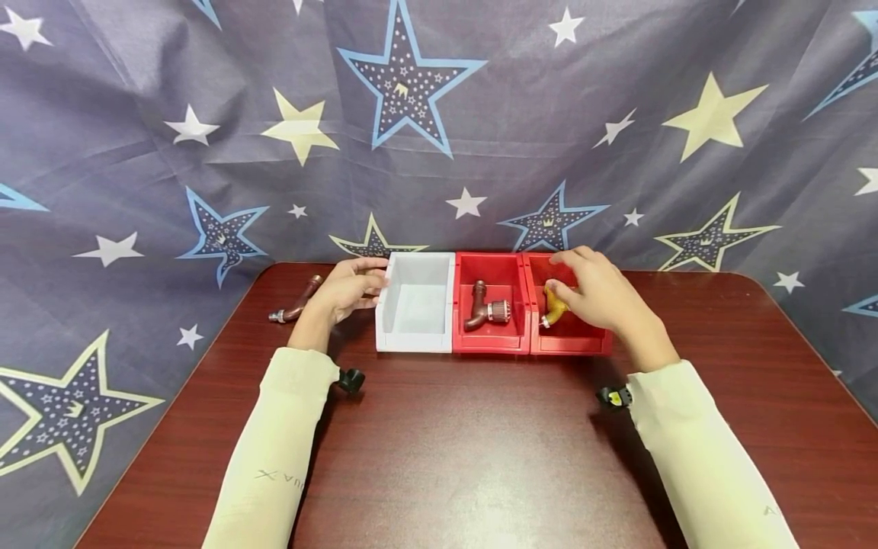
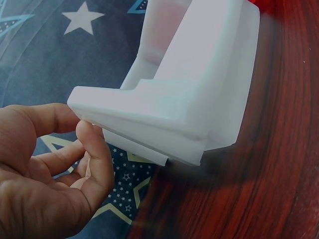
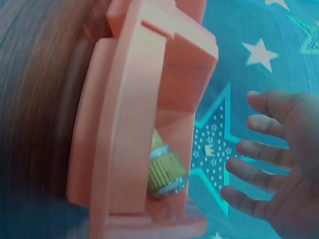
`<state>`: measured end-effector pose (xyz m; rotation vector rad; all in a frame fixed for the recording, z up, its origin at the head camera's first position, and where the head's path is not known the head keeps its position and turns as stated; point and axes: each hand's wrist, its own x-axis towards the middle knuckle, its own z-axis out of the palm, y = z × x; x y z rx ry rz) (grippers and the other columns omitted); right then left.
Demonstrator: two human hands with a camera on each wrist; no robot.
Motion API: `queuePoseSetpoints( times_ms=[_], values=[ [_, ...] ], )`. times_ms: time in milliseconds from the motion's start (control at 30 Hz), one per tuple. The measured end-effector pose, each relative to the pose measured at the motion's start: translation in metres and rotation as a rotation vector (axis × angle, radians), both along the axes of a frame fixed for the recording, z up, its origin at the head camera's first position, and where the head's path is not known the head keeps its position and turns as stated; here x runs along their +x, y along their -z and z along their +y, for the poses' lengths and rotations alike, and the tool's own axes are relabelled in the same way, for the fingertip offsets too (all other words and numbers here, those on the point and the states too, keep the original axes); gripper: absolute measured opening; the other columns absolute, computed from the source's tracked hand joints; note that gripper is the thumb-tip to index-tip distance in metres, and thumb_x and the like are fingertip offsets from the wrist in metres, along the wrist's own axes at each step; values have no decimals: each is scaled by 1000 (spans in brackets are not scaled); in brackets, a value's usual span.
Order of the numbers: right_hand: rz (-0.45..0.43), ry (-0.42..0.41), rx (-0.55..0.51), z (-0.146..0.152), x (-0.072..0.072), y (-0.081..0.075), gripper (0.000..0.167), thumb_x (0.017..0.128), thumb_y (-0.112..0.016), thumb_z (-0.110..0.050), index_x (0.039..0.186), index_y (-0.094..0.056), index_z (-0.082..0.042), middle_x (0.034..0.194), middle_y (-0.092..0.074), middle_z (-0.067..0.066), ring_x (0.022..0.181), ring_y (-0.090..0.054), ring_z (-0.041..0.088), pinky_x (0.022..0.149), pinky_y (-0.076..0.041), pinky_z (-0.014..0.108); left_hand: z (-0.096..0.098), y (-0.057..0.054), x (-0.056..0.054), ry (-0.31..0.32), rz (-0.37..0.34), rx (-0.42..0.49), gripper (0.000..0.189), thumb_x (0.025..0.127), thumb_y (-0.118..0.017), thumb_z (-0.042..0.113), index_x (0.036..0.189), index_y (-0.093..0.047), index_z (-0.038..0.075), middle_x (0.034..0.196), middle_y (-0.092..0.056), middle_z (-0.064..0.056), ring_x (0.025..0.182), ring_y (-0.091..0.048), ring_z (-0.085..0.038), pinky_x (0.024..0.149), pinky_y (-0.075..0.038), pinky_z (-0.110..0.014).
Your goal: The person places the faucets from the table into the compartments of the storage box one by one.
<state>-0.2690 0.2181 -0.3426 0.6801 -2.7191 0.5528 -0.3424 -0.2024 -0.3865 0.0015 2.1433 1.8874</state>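
At the far end of the table, my left hand [image 1: 346, 290] pinches the back left corner of the white bin [image 2: 219, 74] between thumb and finger. Over the right-hand red bin [image 1: 569, 345], my right hand [image 1: 597, 293] is held with its fingers apart and nothing in them. Inside that bin lies a yellow bent pipe piece [image 1: 554, 306], partly hidden by the hand; its ribbed end [image 3: 167, 172] shows in the right wrist view. A brown bent pipe piece with a ribbed cap [image 1: 485, 306] lies in the middle red bin [image 1: 490, 345].
The three bins stand side by side in a row against the starry cloth [image 1: 466, 152] behind the table [image 1: 473, 442]. Another brown pipe piece [image 1: 298, 301] with a metal end lies on the table, left of my left hand.
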Motion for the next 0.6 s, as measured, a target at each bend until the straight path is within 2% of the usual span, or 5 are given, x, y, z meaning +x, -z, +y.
queuePoseSetpoints(
  times_ms=[133, 300, 433, 600],
  values=[
    [-13, 55, -48, 11, 1, 1, 39, 96, -69, -18, 129, -63, 3, 123, -62, 25, 116, -57, 44, 104, -43, 60, 0, 0, 0, 1, 0, 2, 55, 94, -63, 0, 147, -49, 6, 122, -57, -13, 75, -59, -12, 64, -55, -23],
    [-35, 128, -96, 24, 1, 4, 39, 95, -69, -17, 129, -62, 3, 114, -61, 24, 100, -56, 40, 92, -47, 56, -1, 1, 0, 7, 5, 7, 55, 95, -61, 0, 148, -49, 5, 123, -57, -14, 75, -59, -12, 64, -54, -23],
    [-37, 140, -127, 32, 0, 9, 38, 96, -67, -17, 128, -62, 4, 108, -61, 24, 95, -55, 40, 85, -46, 55, -1, 1, -1, 11, 10, 6, 55, 95, -59, -1, 149, -48, 4, 121, -56, -13, 76, -59, -12, 65, -54, -23],
    [-41, 143, -162, 43, -2, 17, 37, 97, -66, -17, 124, -62, 7, 109, -62, 27, 97, -58, 41, 88, -47, 57, -2, 1, -1, 12, 4, -1, 56, 95, -59, -1, 150, -47, 4, 119, -57, -11, 76, -58, -11, 65, -54, -23]
  ],
)
